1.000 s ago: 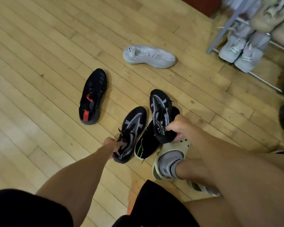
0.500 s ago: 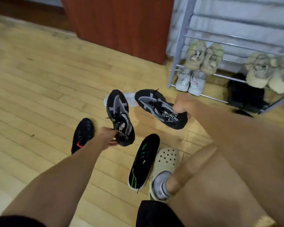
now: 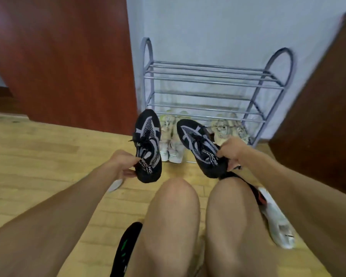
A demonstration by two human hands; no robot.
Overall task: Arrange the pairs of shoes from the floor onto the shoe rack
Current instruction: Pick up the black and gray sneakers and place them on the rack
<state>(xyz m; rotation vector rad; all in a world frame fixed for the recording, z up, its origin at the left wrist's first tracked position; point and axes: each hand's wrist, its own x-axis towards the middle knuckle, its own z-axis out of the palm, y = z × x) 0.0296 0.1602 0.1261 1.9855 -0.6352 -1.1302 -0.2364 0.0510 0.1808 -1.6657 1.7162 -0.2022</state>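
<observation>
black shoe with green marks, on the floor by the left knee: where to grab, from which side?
Only the toe half of the black shoe with green marks shows; the left thigh hides the rest. It seems to lie flat, toe pointing away. Probably best to pinch the collar rim at the heel, from above on the shoe's left, the open side, once the knee shifts.

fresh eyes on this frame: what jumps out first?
A matching pair of black-and-grey sneakers held up mid-frame: one in the left hand, one in the right hand. Right behind them stands a grey metal shoe rack against the wall, upper shelves bare, pale shoes low down.
</observation>
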